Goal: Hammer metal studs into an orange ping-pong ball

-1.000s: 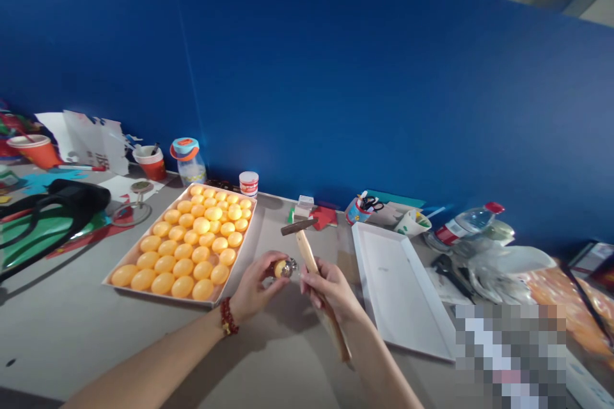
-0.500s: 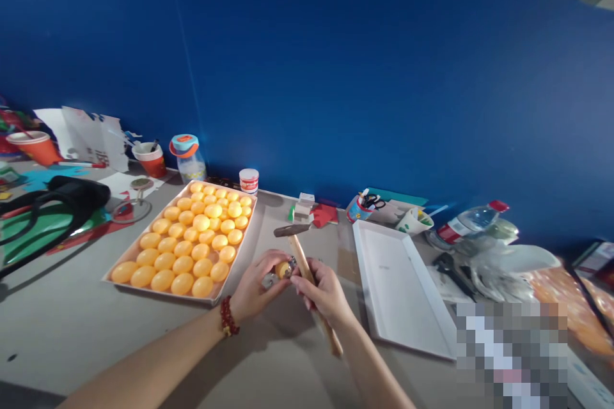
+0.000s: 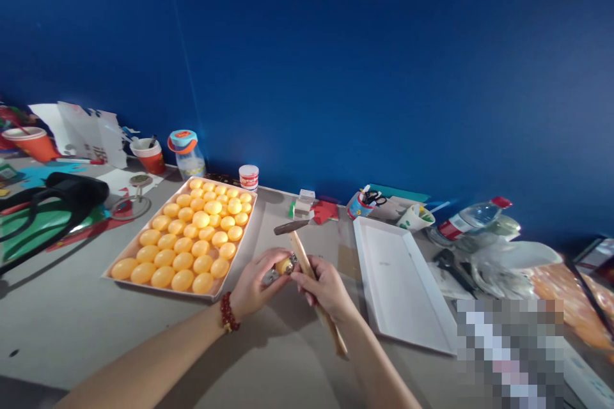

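my left hand (image 3: pixel 254 284) is pinching a small round yellow-and-silver piece (image 3: pixel 284 266) between thumb and fingers, and the piece is sitting over the grey tabletop (image 3: pixel 268 354), between the box (image 3: pixel 205 296) of orange balls (image 3: pixel 200 248) and the shallow white tray (image 3: pixel 405 287). my right hand (image 3: pixel 322 284) is gripping a wooden-handled hammer (image 3: pixel 300 257) partway along its handle, the metal head pointing away from me. my right fingertips are resting right beside the piece; i cannot tell whether they are touching it. since one hand is both carrying the hammer and working this close, i am risking a slip: a loosening grip could be dropping the head onto my left fingers. the piece is looking smooth, so a careless pinch could be sending it rolling across the table. a wide swing leftward could be knocking the box, and those balls would be scattering easily.
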Demonstrator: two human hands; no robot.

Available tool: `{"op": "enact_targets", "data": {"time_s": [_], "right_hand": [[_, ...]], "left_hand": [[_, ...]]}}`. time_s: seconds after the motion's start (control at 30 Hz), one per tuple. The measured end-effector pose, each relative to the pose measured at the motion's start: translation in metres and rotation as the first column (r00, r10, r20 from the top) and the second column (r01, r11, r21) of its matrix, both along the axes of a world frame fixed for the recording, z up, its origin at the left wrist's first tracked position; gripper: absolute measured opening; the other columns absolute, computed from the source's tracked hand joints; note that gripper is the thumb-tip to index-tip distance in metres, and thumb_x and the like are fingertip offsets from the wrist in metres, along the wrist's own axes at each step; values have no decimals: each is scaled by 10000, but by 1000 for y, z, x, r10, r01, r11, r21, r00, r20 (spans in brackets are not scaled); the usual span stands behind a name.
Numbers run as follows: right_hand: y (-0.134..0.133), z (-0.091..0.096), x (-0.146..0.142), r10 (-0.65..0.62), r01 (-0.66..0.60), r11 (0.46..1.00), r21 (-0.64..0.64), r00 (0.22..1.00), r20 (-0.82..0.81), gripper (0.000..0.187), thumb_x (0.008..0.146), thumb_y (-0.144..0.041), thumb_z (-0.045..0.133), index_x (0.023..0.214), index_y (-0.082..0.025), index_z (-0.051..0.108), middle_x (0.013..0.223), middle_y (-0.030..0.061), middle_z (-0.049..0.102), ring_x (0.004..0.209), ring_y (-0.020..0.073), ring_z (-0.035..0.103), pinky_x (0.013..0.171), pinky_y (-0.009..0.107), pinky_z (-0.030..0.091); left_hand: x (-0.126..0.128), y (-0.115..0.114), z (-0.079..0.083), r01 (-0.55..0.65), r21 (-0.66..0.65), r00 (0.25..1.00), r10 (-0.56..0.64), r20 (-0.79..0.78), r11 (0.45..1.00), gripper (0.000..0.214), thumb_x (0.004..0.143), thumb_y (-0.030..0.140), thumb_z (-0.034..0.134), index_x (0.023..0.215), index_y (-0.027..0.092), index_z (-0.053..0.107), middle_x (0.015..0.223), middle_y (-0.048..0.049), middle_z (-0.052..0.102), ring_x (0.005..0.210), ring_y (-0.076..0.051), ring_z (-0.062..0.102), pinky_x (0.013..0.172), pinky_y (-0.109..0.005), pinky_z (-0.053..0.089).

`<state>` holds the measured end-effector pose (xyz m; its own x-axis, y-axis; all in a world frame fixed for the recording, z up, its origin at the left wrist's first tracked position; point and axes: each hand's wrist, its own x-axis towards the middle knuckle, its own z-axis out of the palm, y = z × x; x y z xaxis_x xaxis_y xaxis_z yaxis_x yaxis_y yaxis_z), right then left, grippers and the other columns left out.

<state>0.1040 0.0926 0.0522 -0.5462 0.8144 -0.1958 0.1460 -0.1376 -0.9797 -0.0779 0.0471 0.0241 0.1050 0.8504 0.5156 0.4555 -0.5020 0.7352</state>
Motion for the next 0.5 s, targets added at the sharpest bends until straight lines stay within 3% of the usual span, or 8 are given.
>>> {"op": "enact_targets", "data": {"time_s": [0.5], "right_hand": [[2, -7, 0, -8, 0, 994, -111, 997, -70, 393, 698, -493, 734, 800, -174, 530, 530, -40, 613, 321, 53, 444, 315, 156, 263]], "left_hand": [[0, -1, -3, -2, 36, 1000, 2, -7, 999, 344, 872, 238, 589, 1213, 220, 546, 1190, -90, 663, 1099, -228, 618, 942, -358, 512]]}}
